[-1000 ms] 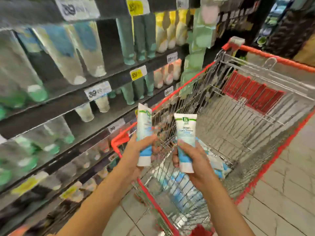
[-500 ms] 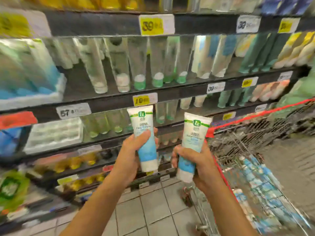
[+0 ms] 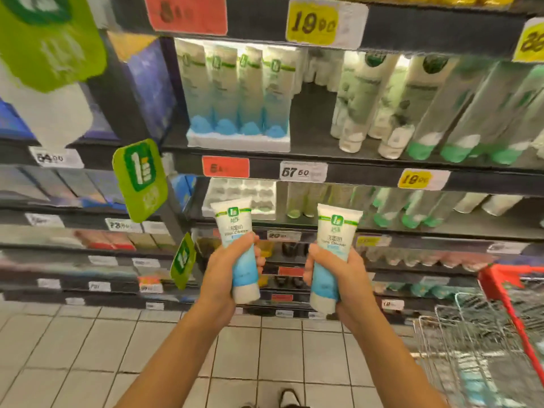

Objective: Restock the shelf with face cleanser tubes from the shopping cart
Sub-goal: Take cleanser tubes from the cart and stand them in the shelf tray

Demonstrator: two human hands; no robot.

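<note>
Plainly, I have one cleanser tube in each hand, both held upright with caps down in front of the shelves. The left hand (image 3: 222,278) wraps the left tube (image 3: 239,248) around its blue lower half, fingers (image 3: 259,260) curled round it and thumb across the front; the right hand (image 3: 348,281) grips the right tube (image 3: 331,254) the same way. Each tube is white fading to blue, with a green band and a green square logo showing a white "1"-like mark; below it is some script I can't read and a line that looks like "Face Cleanser", partly covered by the thumbs. Matching tubes (image 3: 238,92) stand in a white tray (image 3: 238,144) on the shelf (image 3: 312,125) above my hands, with white and green-capped tubes (image 3: 435,113) to their right. On the shelf edges I read a yellow tag "19 90" (image 3: 313,23), a white tag "57 50" (image 3: 298,172), another yellow tag (image 3: 415,179) starting "19", and a red tag (image 3: 225,167) too blurred to read. A green sign (image 3: 139,179) with the same logo juts out at left. The cart (image 3: 485,334), wire with a red frame, sits at lower right on the tiled floor (image 3: 88,348).
</note>
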